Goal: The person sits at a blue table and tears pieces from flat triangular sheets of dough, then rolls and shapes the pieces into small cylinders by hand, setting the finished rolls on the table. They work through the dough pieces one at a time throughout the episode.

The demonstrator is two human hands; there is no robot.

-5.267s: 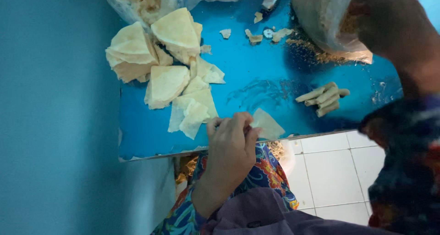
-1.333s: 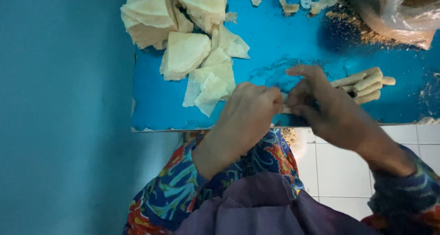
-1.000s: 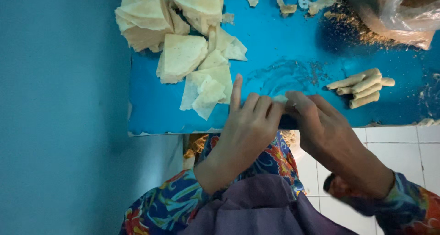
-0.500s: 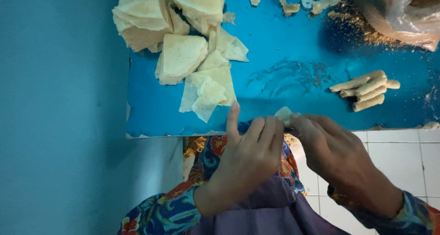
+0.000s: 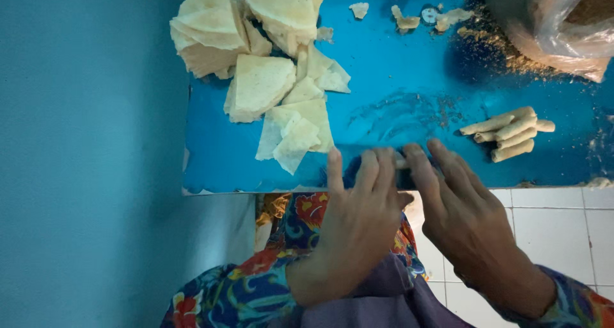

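While both hands press flat, side by side, a wrapper roll (image 5: 401, 163) lies under the fingertips.
Uneven pressure from left hand (image 5: 358, 219) or right hand (image 5: 464, 216) could tear it, spilling filling on the blue table (image 5: 396, 85).

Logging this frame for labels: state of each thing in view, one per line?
left hand: flat, fingers spread, pressing on the roll
right hand: flat, fingers forward, pressing on the roll
roll: under both hands' fingertips, mostly hidden
finished rolls: rolled shut, lying side by side
wrapper sheets: unrolled, loosely stacked triangles
plastic bag: open, crumbs spilled beside it
blue table: dusted with crumbs and scraps
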